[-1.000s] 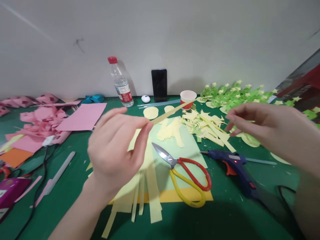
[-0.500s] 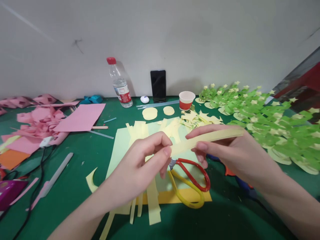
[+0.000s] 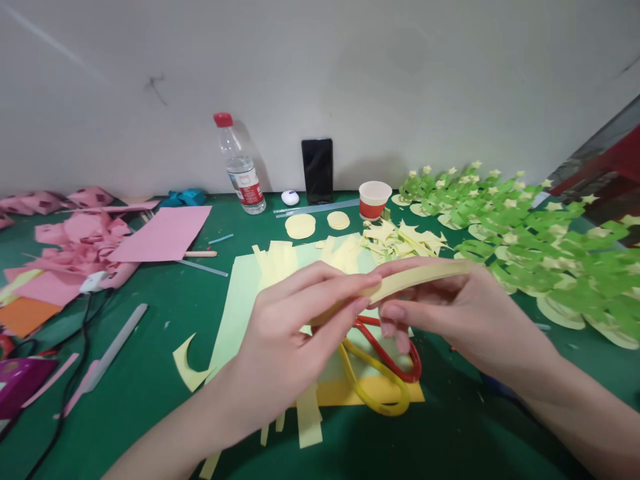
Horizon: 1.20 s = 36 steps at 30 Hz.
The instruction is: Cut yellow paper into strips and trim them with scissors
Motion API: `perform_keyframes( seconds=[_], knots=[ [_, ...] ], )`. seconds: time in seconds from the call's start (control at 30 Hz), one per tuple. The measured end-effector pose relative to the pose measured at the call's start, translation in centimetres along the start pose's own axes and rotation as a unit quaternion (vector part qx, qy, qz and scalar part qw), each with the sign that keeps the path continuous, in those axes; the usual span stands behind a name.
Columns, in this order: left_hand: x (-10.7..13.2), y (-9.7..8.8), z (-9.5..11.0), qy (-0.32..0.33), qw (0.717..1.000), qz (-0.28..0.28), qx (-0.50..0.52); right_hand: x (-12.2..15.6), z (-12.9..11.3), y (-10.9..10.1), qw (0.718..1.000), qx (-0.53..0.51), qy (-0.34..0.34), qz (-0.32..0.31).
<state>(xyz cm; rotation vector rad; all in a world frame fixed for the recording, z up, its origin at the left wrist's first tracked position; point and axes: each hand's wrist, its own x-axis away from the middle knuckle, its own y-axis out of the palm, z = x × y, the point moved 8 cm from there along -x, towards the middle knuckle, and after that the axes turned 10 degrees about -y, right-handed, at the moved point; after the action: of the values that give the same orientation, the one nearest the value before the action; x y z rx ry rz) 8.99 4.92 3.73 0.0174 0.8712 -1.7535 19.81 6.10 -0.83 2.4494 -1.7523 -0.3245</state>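
Both my hands meet over the middle of the green table and pinch one pale yellow paper strip [image 3: 425, 275]. My left hand [image 3: 295, 333] grips its near end between thumb and fingers. My right hand [image 3: 445, 313] holds the strip from below and behind, with the strip lying along its fingers toward the right. Beneath my hands lie red-and-yellow scissors [image 3: 385, 373], partly hidden, on a light green sheet [image 3: 240, 293] with several cut yellow strips [image 3: 307, 427].
A water bottle [image 3: 239, 167], a black phone [image 3: 317, 170] and a paper cup [image 3: 374, 199] stand by the wall. Yellow scraps [image 3: 400, 240] lie behind my hands. Green paper pieces with yellow stars [image 3: 525, 227] fill the right. Pink paper [image 3: 160, 233] and cables [image 3: 75, 333] lie left.
My left hand came down and rightward with the strip. My right hand moved in and took hold of it. The hands have drawn closer, hiding the glue gun and most of the scissors.
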Motion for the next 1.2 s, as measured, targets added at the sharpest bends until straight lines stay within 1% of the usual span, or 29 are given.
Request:
perform_keyframes(
  seconds=[0.17,0.33,0.47,0.57,0.67,0.8,0.9,0.97,1.07,1.2],
  knots=[
    [0.0,-0.3,0.1,-0.005,1.0,0.004,0.004,0.3,0.1,-0.2,0.999,0.035,0.011,-0.013],
    [-0.1,-0.2,0.0,-0.023,1.0,-0.001,0.004,0.2,0.0,0.0,0.999,0.039,-0.003,-0.03],
    [-0.2,-0.1,-0.2,-0.043,0.999,-0.005,0.009,0.2,0.0,-0.2,0.999,0.036,-0.005,-0.022],
    [-0.3,-0.2,-0.1,-0.037,0.999,-0.002,0.005,0.3,-0.3,-0.2,0.999,0.047,-0.014,-0.019],
    [-0.3,-0.2,-0.1,-0.042,0.999,-0.001,0.017,0.2,-0.6,-0.2,0.996,0.086,-0.034,-0.016],
    [-0.5,-0.1,-0.6,-0.089,0.993,-0.023,0.071,0.1,-1.6,-0.2,0.986,0.142,-0.087,-0.004],
    [-0.7,0.0,-1.0,-0.117,0.988,-0.033,0.095,0.2,-1.9,0.0,0.98,0.168,-0.103,-0.012],
    [-0.8,0.0,-1.2,-0.125,0.987,-0.033,0.094,0.1,-1.9,0.2,0.976,0.195,-0.097,-0.023],
    [-0.6,-0.2,-1.4,-0.132,0.989,-0.021,0.065,0.1,-1.6,0.1,0.972,0.219,-0.075,-0.027],
    [-0.4,-0.7,-1.3,-0.125,0.991,-0.006,0.039,0.2,-0.6,-0.4,0.984,0.177,-0.014,-0.023]
  ],
)
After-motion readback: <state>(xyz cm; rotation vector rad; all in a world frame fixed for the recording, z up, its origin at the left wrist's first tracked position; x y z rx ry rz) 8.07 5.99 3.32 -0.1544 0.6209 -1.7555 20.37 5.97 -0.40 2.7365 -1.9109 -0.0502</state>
